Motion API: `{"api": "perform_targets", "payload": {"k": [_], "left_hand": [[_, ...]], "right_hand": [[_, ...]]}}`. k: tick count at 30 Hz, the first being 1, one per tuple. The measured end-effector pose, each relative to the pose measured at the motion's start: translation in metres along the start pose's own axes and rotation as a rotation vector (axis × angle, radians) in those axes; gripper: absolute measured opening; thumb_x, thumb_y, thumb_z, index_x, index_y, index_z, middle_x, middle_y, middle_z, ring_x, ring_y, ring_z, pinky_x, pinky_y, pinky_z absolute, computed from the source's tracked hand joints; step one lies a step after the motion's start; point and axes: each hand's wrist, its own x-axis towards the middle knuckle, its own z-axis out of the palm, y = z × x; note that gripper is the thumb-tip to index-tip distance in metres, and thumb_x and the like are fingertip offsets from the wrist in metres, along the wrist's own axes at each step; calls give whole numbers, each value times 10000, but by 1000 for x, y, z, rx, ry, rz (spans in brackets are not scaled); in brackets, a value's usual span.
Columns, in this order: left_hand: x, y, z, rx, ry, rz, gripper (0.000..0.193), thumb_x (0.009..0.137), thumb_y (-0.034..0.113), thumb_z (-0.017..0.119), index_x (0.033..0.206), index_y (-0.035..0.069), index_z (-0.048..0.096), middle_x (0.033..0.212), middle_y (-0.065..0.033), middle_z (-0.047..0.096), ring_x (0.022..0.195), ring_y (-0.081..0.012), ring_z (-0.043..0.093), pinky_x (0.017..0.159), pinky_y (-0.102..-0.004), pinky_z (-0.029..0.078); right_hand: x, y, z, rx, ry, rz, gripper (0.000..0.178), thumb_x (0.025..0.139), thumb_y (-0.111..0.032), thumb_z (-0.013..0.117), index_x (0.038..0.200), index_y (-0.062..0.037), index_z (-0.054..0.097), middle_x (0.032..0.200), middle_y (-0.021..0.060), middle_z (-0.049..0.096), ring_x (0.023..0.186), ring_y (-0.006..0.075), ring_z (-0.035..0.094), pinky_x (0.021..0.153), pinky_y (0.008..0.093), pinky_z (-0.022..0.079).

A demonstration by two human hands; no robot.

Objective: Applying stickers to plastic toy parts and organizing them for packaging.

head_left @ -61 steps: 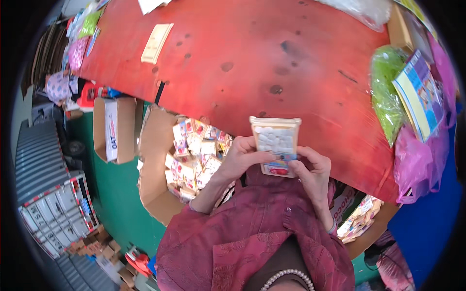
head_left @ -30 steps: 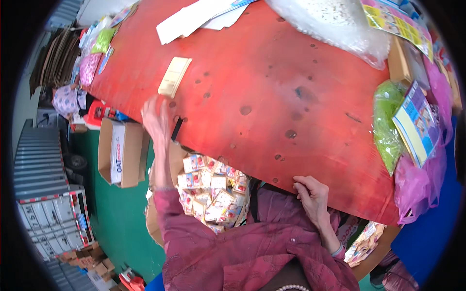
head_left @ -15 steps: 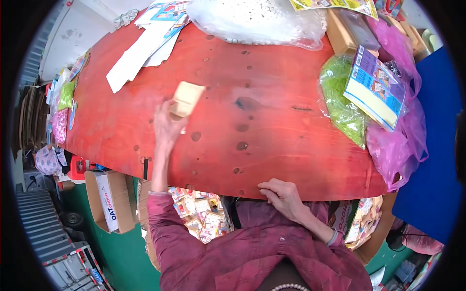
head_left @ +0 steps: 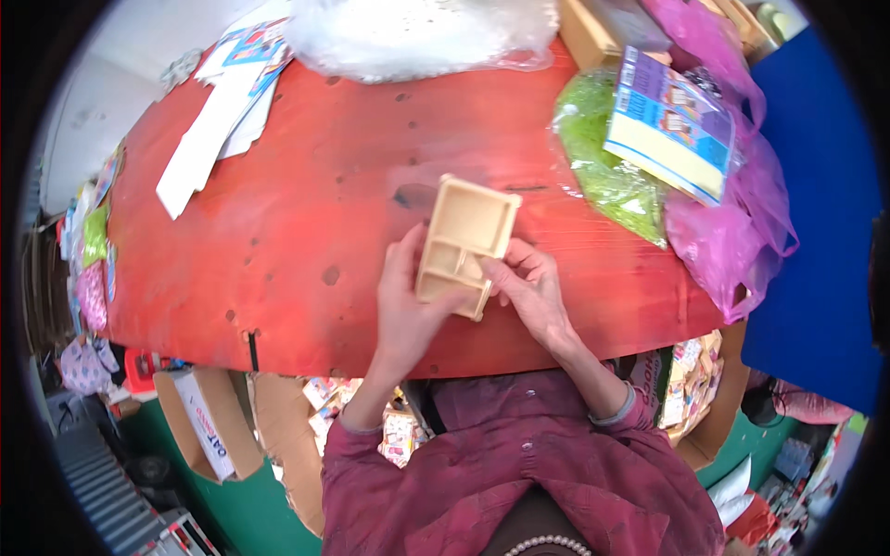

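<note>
A small cream-coloured tray with compartments [head_left: 471, 215] is held over the red table [head_left: 306, 306], tilted, its hollow side facing me. One large compartment lies at its far end and smaller ones at the near end. My left hand [head_left: 408, 296] grips its left edge, the thumb across the near compartments. On the other side my right hand [head_left: 530, 289] closes on the right edge, with the thumb reaching over into a small compartment. The fingers behind the tray are partly hidden.
White and printed card sheets [head_left: 218, 116] lie at the far left. A clear bag of white pieces [head_left: 417, 37] is at the back. At the right are a bag of green shreds [head_left: 589, 130], a printed pack [head_left: 672, 120] and pink plastic bags [head_left: 732, 222]. Cardboard boxes [head_left: 278, 417] stand below the near edge.
My left hand has brought the tray from the left toward me and to the middle. My right hand has risen from the table edge and taken hold of it. The view has shifted.
</note>
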Motion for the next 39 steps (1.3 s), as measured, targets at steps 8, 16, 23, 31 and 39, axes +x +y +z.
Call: {"api": "perform_targets", "payload": {"k": [8, 16, 23, 31, 39], "left_hand": [[-17, -13, 1, -769, -257, -450, 466, 949, 327, 393, 1275, -5, 382, 1232, -113, 490, 1108, -184, 496, 909, -323, 425], [-23, -10, 45, -1190, -185, -487, 618, 921, 523, 268, 1339, 70, 305, 1293, -109, 440, 1173, -250, 453, 972, -402, 389], [-10, 9, 60, -1052, -276, -353, 792, 853, 667, 183, 1268, 23, 383, 1126, -144, 542, 1026, -229, 545, 880, -365, 447], [-30, -6, 63, -409, -81, -191, 820, 828, 703, 213, 1267, 27, 366, 1080, -86, 481, 974, -160, 489, 820, -298, 423], [-28, -1, 67, -185, -96, -91, 697, 891, 612, 241, 1271, 36, 336, 1044, -77, 432, 932, -147, 456, 804, -296, 417]], "right_hand": [[1, -10, -19, -94, -106, 29, 220, 855, -218, 597, 995, -49, 606, 767, -49, 597, 609, 0, 477, 512, 161, 381], [-14, -19, -1, -909, 350, -531, 413, 725, -101, 675, 1105, 4, 549, 860, 71, 559, 666, 176, 522, 574, 288, 436], [-44, -34, 14, -798, 112, -634, 196, 678, -40, 690, 860, 0, 630, 736, 90, 577, 668, 237, 531, 587, 325, 440], [-47, -42, 7, -503, 37, -322, 62, 720, -1, 654, 773, 25, 636, 629, 42, 571, 559, 70, 508, 490, 215, 384], [-51, -42, -3, -401, 39, -123, 67, 735, 12, 608, 792, 29, 640, 637, 10, 600, 577, 18, 498, 481, 193, 391]]}}
